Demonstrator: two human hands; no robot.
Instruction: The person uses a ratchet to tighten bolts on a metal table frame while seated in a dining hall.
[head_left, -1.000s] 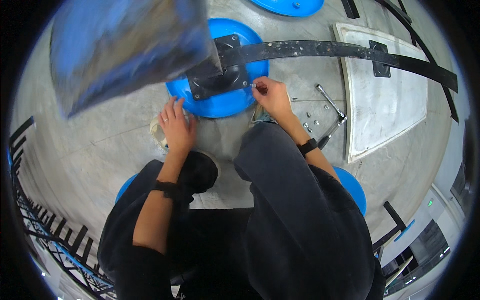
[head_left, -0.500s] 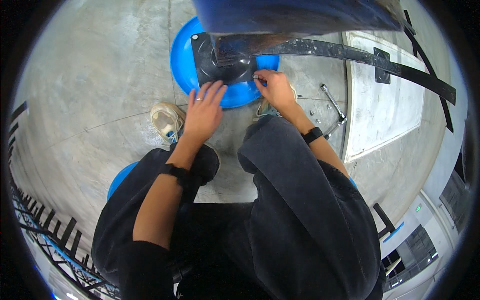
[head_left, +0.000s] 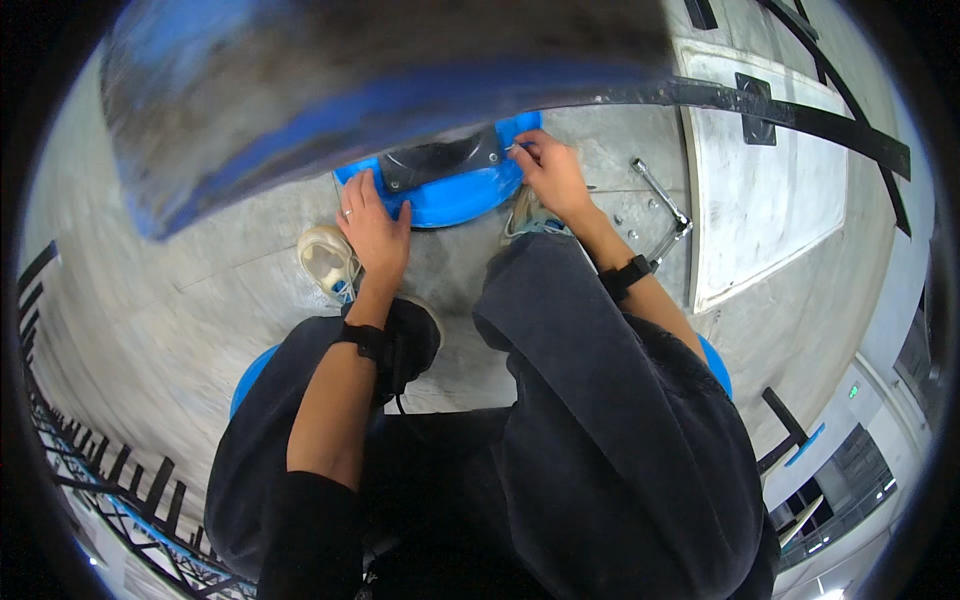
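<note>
A blue disc point(head_left: 460, 203) bearing a black plate point(head_left: 445, 163) lies at nine o'clock from the right hand point(head_left: 555, 180), which pinches a metal piece point(head_left: 513, 147), and two o'clock from the open left hand point(head_left: 377, 228).

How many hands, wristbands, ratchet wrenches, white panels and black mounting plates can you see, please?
Hands (left hand, right hand): 2
Wristbands (left band, right band): 2
Ratchet wrench: 1
White panel: 1
Black mounting plates (near plate, panel plate): 2
Total: 8
</note>
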